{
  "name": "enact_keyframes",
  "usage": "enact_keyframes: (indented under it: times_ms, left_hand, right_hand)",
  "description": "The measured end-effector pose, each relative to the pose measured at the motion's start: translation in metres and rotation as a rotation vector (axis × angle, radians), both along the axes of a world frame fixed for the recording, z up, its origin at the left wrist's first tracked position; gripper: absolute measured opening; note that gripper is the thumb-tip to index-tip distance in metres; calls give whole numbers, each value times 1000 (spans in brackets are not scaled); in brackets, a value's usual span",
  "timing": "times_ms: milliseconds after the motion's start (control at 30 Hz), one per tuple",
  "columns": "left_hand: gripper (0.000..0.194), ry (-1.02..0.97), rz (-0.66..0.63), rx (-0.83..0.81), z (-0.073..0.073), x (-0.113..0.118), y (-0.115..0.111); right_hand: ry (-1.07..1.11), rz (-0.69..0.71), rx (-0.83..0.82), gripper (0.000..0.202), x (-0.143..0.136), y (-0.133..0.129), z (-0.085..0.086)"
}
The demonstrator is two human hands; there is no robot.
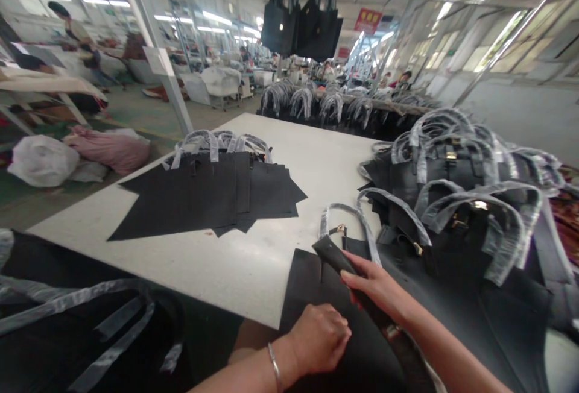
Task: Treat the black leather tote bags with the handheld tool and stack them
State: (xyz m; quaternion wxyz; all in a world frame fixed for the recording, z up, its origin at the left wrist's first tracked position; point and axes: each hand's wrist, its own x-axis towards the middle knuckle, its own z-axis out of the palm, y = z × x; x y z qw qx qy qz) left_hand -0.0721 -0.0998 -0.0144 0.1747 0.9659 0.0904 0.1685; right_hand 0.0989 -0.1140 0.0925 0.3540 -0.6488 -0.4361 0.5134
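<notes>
One black bag (pixel 298 287) lies near, beneath our hands. Right hand (pixel 373 284) pinches a strap (pixel 332 253), far end free; left hand (pixel 319 336) curled closed, hold unclear. We judge this bag unfinished; left pile (pixel 181 194) and right pile (pixel 407 182) lie beyond.

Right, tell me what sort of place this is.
Probably a bag factory: black bags are stacked on the table, more bags hang overhead, and the right hand holds a dark strip.
</notes>
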Motion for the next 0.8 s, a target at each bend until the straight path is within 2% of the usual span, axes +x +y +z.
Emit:
enact_keyframes:
  times_ms: [100,200,267,433,500,567,700,800]
  left_hand:
    - [12,-25,28,-80,-4,-2,-1]
    - [10,-36,33,-138,-6,-3,1]
    - [12,-24,28,-132,-6,-4,2]
    - [12,23,-5,-98,-5,-2,3]
    - [11,16,-19,-86,-11,0,3]
    - [9,-5,-14,-74,-20,3,3]
    - [7,-65,0,-118,-37,8,2]
    - [10,-87,81,-267,-30,10,4]
  right_hand:
    - [-24,-101,-14,70,21,-6,7]
    - [4,-110,-69,68,31,-10,9]
    - [37,-55,-108,65,27,-8,7]
    - [144,231,-159,46,-9,14,-1]
    - [134,255,-173,39,-23,27,-5]
    - [93,214,-145,40,-32,39,-11]
    - [-15,43,-8,59,-34,51,-19]
    - [-57,-51,64,64,-16,40,-17]
